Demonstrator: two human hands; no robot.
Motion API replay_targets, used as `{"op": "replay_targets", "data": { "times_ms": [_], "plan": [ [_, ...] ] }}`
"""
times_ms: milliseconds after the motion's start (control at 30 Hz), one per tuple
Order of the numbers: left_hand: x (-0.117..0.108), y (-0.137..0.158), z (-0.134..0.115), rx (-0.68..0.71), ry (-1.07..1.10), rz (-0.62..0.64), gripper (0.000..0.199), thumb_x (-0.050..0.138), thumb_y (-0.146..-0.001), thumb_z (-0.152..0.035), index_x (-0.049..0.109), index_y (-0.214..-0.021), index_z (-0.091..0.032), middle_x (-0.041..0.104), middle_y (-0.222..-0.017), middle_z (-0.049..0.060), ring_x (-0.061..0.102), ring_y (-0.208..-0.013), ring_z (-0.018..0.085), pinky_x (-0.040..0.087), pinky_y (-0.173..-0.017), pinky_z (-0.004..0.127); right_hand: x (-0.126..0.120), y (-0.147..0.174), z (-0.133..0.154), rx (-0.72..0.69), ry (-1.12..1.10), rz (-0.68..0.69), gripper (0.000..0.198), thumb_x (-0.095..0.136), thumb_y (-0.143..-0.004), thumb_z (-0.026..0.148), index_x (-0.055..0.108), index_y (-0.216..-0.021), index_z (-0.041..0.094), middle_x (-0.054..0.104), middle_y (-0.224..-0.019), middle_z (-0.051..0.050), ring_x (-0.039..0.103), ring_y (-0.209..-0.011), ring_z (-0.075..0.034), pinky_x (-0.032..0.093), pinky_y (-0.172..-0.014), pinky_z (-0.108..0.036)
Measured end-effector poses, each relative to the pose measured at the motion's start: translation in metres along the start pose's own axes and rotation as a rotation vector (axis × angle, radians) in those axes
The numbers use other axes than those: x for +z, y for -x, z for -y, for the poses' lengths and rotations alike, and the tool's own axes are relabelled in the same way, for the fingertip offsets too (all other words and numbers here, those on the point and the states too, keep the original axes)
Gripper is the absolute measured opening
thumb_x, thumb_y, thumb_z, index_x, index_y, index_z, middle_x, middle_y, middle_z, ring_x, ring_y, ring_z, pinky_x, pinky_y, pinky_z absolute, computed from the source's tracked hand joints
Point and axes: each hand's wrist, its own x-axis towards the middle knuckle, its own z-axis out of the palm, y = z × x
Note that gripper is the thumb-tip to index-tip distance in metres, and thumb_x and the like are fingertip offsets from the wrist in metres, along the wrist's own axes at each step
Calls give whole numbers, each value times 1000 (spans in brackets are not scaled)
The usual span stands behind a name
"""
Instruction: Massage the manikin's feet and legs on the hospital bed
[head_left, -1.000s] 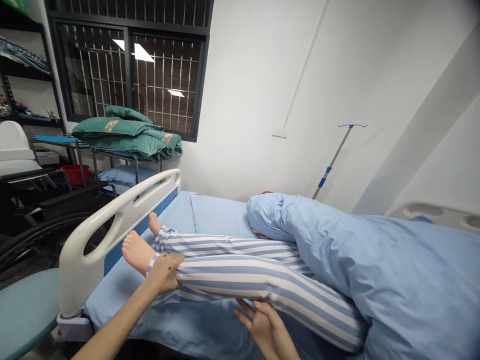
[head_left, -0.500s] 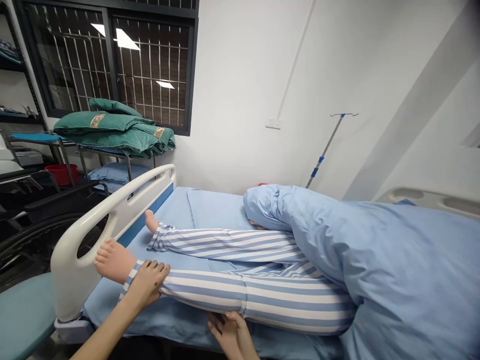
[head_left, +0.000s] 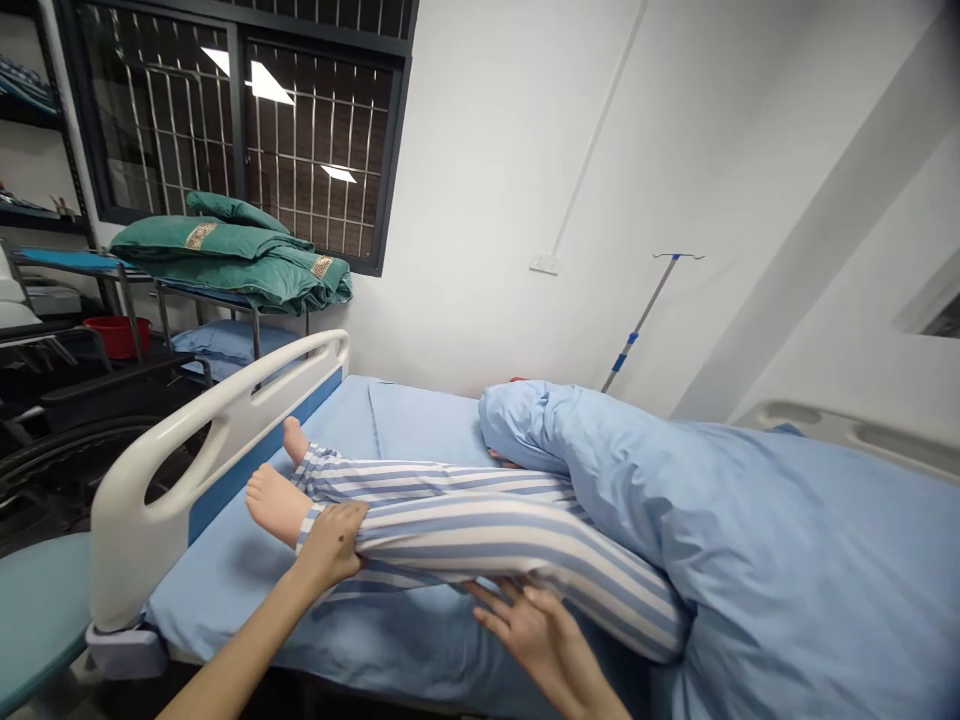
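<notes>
A figure with smooth, doll-like feet lies on the bed in blue-and-white striped trousers. My left hand (head_left: pixel 335 545) is closed round its near lower leg just above the ankle, over the trouser cuff. The near foot (head_left: pixel 277 505) points up and left. My right hand (head_left: pixel 525 625) is palm up beneath the near knee, fingers spread, their tips partly hidden under the cloth. The near leg (head_left: pixel 480 530) is slightly bent and raised off the sheet at the knee. Behind it the far leg (head_left: pixel 420 478) lies straight. A light blue quilt (head_left: pixel 720 530) covers the upper body.
The bed's white footboard (head_left: pixel 142 500) stands at the left, with a teal round seat (head_left: pixel 45 610) and a wheelchair (head_left: pixel 67 450) beyond. Green folded bedding (head_left: pixel 225 255) sits on a rack under the window. An IV pole (head_left: pixel 637 330) rises behind the bed.
The near leg has come up and bent at the knee, its foot shifting right, away from the footboard. Both hands have moved right with it, the right one deeper under the knee.
</notes>
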Motion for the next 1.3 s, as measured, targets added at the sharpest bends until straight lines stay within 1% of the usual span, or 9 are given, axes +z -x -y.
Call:
{"op": "replay_targets", "data": {
  "times_ms": [100,200,333,600,733,800,967,1133,1300],
  "plan": [
    [25,-13,-33,-6,116,-29,51,57,-56,-22,48,-106,-19,59,-104,7,53,-96,25,37,-81,31,10,9,45,-17,147,-3,30,63,-68,30,62,-96,23,56,-115,-8,50,-110,-31,35,-92,-48],
    [47,-16,-57,-70,209,-41,44,57,-58,-24,49,-100,-21,60,-96,5,55,-91,24,37,-77,30,18,12,65,-5,250,-24,42,63,-68,28,57,-109,25,55,-115,-9,51,-109,-32,38,-89,-47],
    [62,-11,-65,-133,271,-65,38,56,-59,-24,50,-96,-21,60,-96,4,54,-92,23,36,-77,29,22,12,62,-2,283,-75,51,64,-66,25,52,-116,25,55,-114,-10,52,-107,-33,41,-85,-45],
    [65,-10,-57,-104,287,-93,38,56,-59,-25,50,-95,-21,60,-92,4,55,-90,23,36,-76,29,23,12,56,-12,291,-113,35,63,-67,25,58,-102,24,57,-112,-9,53,-106,-32,41,-84,-45],
    [58,-6,-49,-68,256,-88,39,55,-58,-22,50,-96,-21,60,-93,4,54,-91,23,36,-77,29,14,11,49,-9,250,-104,10,64,-68,23,62,-76,20,58,-109,-7,51,-109,-34,41,-86,-45],
    [53,-2,-41,-63,224,-65,37,55,-58,-23,50,-96,-22,60,-95,4,54,-92,23,36,-77,29,11,10,42,-4,223,-101,7,65,-67,23,60,-69,18,59,-106,-7,50,-110,-34,42,-85,-44],
    [31,8,-9,-32,81,-61,46,55,-57,-22,49,-104,-21,59,-103,6,52,-98,25,35,-82,31,10,7,11,9,123,-93,18,66,-66,24,64,-83,19,60,-107,-8,52,-108,-33,42,-82,-42],
    [-8,17,26,56,-144,-35,47,51,-57,-16,51,-103,-19,59,-98,6,50,-94,24,34,-83,33,3,-8,-39,127,-55,-90,13,67,-65,21,64,-77,18,63,-100,-7,52,-107,-32,40,-83,-42],
    [-34,31,40,113,-354,-7,47,49,-59,-11,51,-106,-17,58,-98,8,48,-91,25,32,-81,36,-12,-27,-95,149,-271,-66,12,67,-65,21,63,-76,18,65,-90,-4,51,-108,-30,42,-82,-39]
  ]
}}
